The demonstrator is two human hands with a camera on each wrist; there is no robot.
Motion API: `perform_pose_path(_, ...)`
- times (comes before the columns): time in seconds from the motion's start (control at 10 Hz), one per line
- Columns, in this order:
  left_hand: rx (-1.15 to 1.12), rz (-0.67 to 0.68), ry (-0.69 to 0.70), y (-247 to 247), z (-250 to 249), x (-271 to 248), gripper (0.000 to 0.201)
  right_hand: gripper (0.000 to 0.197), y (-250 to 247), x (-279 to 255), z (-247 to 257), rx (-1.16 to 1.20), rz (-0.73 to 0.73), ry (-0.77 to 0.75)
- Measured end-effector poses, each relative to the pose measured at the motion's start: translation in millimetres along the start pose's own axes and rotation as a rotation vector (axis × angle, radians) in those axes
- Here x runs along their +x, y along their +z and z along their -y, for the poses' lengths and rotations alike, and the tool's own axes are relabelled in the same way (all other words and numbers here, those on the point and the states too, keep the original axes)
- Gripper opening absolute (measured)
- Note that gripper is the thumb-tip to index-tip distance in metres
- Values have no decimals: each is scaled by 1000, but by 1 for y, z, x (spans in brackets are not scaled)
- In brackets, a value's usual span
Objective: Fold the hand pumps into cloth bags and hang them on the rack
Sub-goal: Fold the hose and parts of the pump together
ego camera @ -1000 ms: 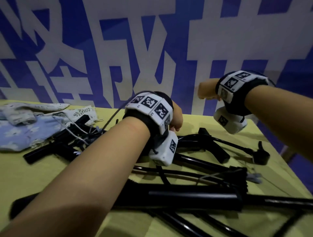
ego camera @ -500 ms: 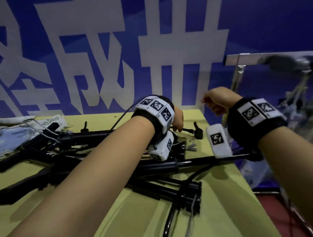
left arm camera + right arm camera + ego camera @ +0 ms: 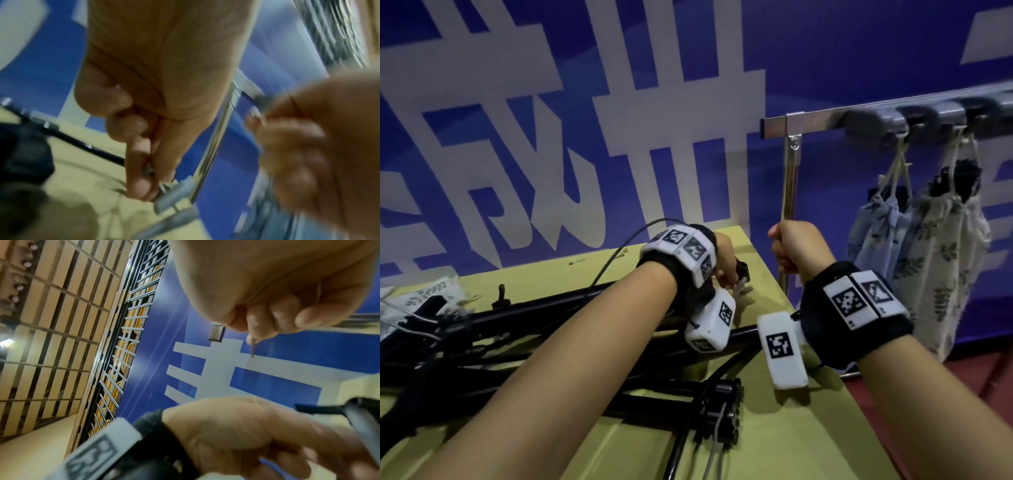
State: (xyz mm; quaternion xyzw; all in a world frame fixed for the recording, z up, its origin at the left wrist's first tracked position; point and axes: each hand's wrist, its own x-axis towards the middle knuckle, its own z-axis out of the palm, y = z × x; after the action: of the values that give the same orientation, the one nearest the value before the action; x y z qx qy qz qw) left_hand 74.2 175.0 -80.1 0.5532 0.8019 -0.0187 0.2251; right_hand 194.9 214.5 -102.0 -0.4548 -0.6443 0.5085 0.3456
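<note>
Several black hand pumps (image 3: 524, 346) lie piled on the yellow-green table (image 3: 791, 438). My left hand (image 3: 722, 263) is over the far right corner, fingers curled. In the left wrist view it pinches (image 3: 148, 168) the grey nozzle (image 3: 174, 191) at the end of a black hose (image 3: 82, 146). My right hand (image 3: 794, 246) is a fist just right of it and pinches a thin pointed pin (image 3: 252, 350). Two filled cloth bags (image 3: 876, 233) (image 3: 941, 253) hang by drawstrings from the metal rack (image 3: 825, 120) on the right. Empty cloth bags (image 3: 431, 294) lie at the table's left.
The rack's chrome post (image 3: 791, 178) stands right behind the table's far right corner, close to my right hand. Two small brass pins (image 3: 577, 262) lie near the table's back edge. A blue wall with white characters (image 3: 619, 120) runs behind everything. Red floor (image 3: 962, 411) shows on the right.
My view has swung right, bringing the rack and hung bags into sight. Both hands have moved toward the table's far right corner, and the right hand has dropped closer to the left.
</note>
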Motion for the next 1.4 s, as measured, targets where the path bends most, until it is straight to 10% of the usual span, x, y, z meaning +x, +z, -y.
perform_pose_path(0.3,-838,44,-29,22,38,49,12,27,29,1,-40,49,65,-124)
perform_pose_path(0.6,-826,89,-1,22,40,54,15,20,31,-1,-41,-173,-161,-390)
perform_pose_path(1.4,-608,-11,-11,30,36,53,22,14,28,-7,-41,-376,-207,-466)
